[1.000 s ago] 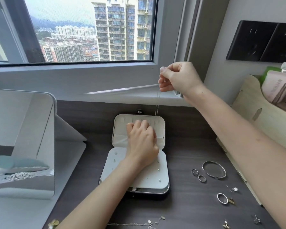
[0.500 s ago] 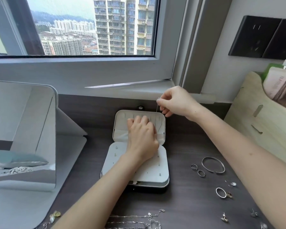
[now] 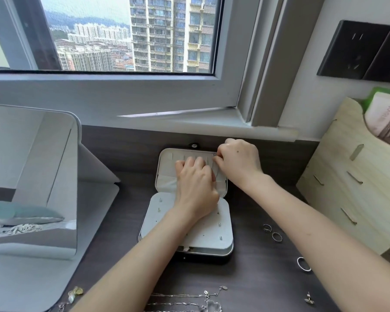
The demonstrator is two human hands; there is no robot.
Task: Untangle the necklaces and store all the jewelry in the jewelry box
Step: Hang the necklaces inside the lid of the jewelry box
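Necklaces [image 3: 206,293] lie in a silver tangle on the counter [image 3: 257,278], well to the near side of my fingers. My left forearm covers one end of them and the lower edge cuts off the rest, so I cannot count the chains. The jewelry box [image 3: 212,240] lies open right under both hands, its lid [image 3: 167,167] laid flat on the far side and its pale tray nearer me, dotted with small studs. My left fingers [image 3: 190,164] are curled under, knuckles up, resting on the lining of the lid. Whatever lies beneath them is hidden, and I cannot tell whether they hold anything. Just to the right of them, my right fingers [image 3: 221,162] are bunched together at the lid's far right corner, pinching a tiny glint of metal [image 3: 214,155]. It is too small to tell whether it is a clasp or a hook, and any chain running from it is too fine to make out. The two sets of fingers sit just beside each other, almost touching. Right of my right fingers and nearer me, two rings [image 3: 277,236] lie side by side close to my right forearm. A third ring [image 3: 303,264] sits against that forearm, and a small earring [image 3: 309,298] lies nearer still. Well left of my left fingers and nearer me, a yellowish pendant [image 3: 76,291] rests at the edge of the grey base of a mirror [image 3: 32,176], too blurred to describe further.
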